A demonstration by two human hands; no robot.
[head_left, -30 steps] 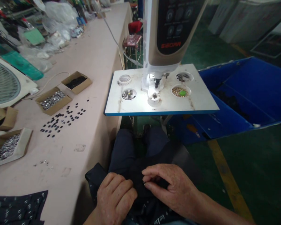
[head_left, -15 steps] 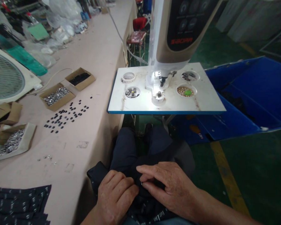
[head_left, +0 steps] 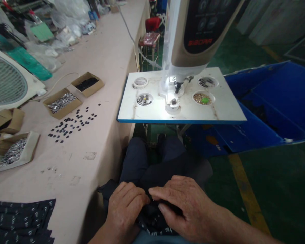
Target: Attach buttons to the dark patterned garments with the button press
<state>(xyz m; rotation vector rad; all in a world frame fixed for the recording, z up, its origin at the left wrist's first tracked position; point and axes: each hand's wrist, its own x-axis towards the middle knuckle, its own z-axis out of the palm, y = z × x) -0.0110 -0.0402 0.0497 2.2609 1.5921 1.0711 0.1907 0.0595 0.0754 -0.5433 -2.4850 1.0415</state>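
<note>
left hand point(head_left: 124, 210) curled tight on dark printed cloth point(head_left: 151, 218) over the legs point(head_left: 136, 159); right hand point(head_left: 189, 206) arched beside it.
near, right of the pale table point(head_left: 73, 189), the cloth bunches between both hands; the right thumb point(head_left: 169, 214) stands apart from its forefinger point(head_left: 165, 194), and i cannot tell whether the fingers underneath grip anything. if the left fingers point(head_left: 128, 194) loosened, the cloth could slide off the legs to the floor point(head_left: 218, 189).
</note>
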